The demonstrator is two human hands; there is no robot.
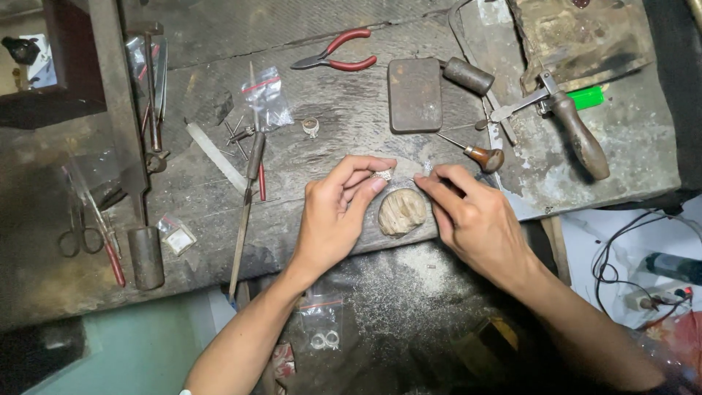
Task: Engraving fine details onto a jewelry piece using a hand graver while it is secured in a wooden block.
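Pretty beat-up grey workbench (351, 102), tools everywhere — red-handled pliers (338, 57) up top, scissors (80, 235) off left. Left hand (333, 219) pinches a small silver ring (382, 175) in its fingertips, just above a worn wooden bench peg (401, 212). Right hand (472, 219) — fingers pinched narrow around a thin tool I can't make out.

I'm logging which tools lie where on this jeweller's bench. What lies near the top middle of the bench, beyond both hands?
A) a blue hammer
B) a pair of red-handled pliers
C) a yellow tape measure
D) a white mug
B: the red-handled pliers lie on the worn bench beyond the left hand and right hand; no hammer, tape measure or mug shows there.
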